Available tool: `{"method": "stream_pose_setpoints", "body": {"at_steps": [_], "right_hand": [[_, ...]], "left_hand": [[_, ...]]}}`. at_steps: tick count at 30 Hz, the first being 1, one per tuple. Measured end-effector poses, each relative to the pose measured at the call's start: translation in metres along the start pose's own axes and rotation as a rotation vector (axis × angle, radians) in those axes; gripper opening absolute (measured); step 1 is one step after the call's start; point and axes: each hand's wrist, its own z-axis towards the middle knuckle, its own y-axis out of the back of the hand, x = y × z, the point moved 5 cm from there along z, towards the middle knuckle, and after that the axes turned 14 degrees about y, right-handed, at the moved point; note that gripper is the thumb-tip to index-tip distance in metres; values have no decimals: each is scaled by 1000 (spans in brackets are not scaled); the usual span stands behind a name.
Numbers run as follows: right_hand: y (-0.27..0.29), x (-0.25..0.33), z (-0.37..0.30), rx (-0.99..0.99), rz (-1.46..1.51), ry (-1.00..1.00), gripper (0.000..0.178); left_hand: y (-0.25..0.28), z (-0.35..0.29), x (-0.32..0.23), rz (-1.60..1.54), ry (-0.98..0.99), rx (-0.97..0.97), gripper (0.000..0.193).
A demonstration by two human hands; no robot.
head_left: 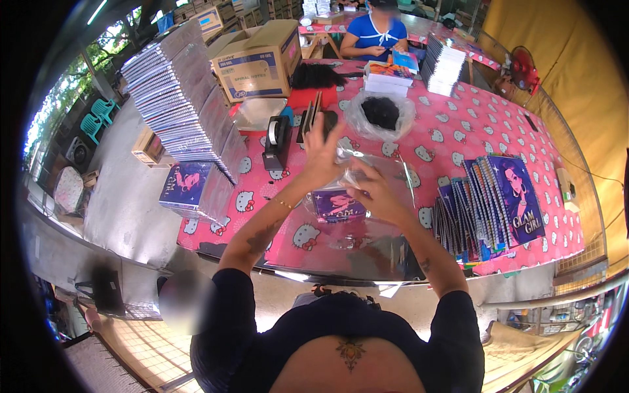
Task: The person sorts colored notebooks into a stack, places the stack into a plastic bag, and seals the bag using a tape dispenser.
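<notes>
A purple notebook stack (341,207) with a cartoon girl on its cover lies in front of me, with clear plastic film (393,171) over and around it. My left hand (321,156) is above the far left side of the stack, its fingers spread and pointing away from me. At the far right side, my right hand (375,195) has its bent fingers closed on a gathered part of the film. The black tape dispenser (278,143) stands just left of my left hand, and dark upright pieces (312,118) stand behind that hand.
Tall piles of wrapped spiral notebooks (171,98) rise at the left. More notebooks (481,206) lie fanned out at the right. Farther back are a cardboard box (257,62), a plastic bag with black contents (380,114) and a person in blue (377,36) across the pink table (432,137).
</notes>
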Motion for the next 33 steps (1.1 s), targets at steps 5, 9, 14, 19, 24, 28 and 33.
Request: {"method": "stream_pose_setpoints", "body": {"at_steps": [5,9,14,19,24,28,33], "right_hand": [[31,-31,39,-328,250,-363,35],[-4,-93,53,181,431,-428,39],[4,-70,55,-205,752,-353,52],[13,-62,23,348,641,-427,69],[30,-8,12,307,49,-75,66],[17,-8,2,153,-90,45,35],[8,-27,17,296,51,-167,27]], "left_hand": [[67,-30,-27,-169,-198,122,63],[91,-19,-63,-258,-122,39,35],[28,-29,65,-839,410,574,60],[-12,-45,66,-877,553,843,65],[27,-48,17,-234,-28,532,58],[35,-75,-6,100,-379,220,47],[35,-56,1,-22,-57,410,39]]}}
